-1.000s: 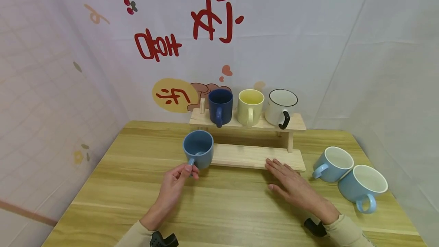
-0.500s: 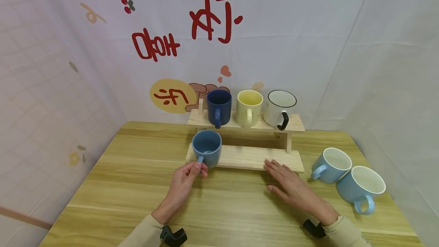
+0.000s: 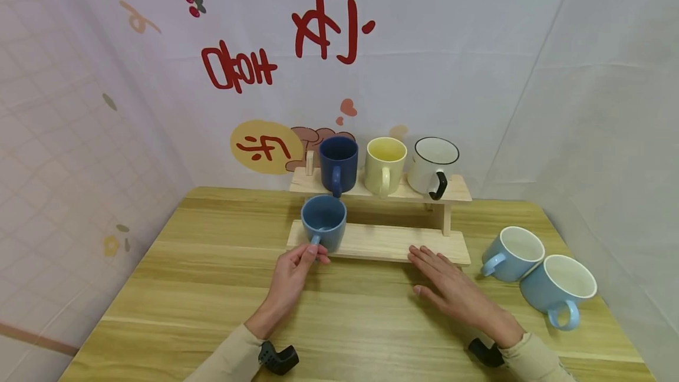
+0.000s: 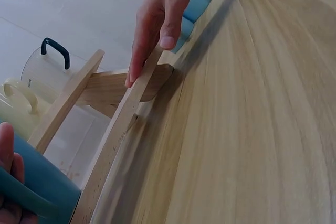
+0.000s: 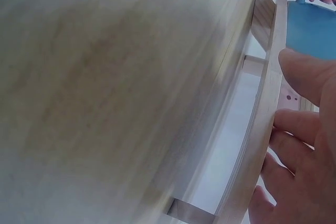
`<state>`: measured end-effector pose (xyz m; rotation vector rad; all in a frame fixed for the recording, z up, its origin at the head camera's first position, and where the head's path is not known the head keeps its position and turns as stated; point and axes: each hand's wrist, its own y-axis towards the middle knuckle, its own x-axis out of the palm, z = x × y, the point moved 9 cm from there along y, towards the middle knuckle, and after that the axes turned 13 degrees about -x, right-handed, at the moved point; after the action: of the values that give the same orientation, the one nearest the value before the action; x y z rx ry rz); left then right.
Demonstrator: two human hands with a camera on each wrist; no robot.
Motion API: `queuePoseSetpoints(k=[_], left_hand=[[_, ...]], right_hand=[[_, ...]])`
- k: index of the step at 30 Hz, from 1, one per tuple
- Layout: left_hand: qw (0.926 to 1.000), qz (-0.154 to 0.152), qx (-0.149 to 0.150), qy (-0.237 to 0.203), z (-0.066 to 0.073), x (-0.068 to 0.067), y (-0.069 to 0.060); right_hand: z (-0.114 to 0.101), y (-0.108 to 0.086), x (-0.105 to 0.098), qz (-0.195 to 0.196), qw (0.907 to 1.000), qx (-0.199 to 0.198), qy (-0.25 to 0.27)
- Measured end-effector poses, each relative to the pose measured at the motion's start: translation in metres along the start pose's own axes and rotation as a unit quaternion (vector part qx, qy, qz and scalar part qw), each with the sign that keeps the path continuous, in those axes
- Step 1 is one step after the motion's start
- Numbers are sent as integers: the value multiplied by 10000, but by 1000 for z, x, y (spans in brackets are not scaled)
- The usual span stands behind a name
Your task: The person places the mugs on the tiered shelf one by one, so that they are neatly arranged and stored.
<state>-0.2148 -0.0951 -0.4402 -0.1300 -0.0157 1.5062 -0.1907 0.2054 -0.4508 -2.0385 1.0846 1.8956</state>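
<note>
left hand (image 3: 289, 273): grips grey-blue mug (image 3: 328, 234) | right hand (image 3: 448, 287): touches lower shelf (image 3: 382, 241)

The long, pale wooden lower shelf (image 3: 379, 242) offered free room between the round, glazed blue mug (image 3: 331, 234), which obstructed its left end, and the bare right hand (image 3: 451, 289). Rightward, two pale-blue, white-lined mugs (image 3: 546, 293) blocked passage.

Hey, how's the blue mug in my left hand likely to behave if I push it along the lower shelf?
The blue mug looks like smooth glazed ceramic, so it's probably stiff and could chip if knocked. Its body is wide and roughly upright, so it may slide rather than tip. Your left hand grips only the handle, so it might twist.
</note>
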Motion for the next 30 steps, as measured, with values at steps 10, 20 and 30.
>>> queuePoseSetpoints(k=[10,20,30], left_hand=[[9987,-210,142,446,5,2,3],[9947,-257,41,993,5,-8,4],[9796,127,764,1853,7,-41,4]], right_hand=[[0,-1,-1,46,10000,-29,-7],[0,-1,-1,17,9999,-76,-120],[-1,-1,0,31,9999,-93,-129]])
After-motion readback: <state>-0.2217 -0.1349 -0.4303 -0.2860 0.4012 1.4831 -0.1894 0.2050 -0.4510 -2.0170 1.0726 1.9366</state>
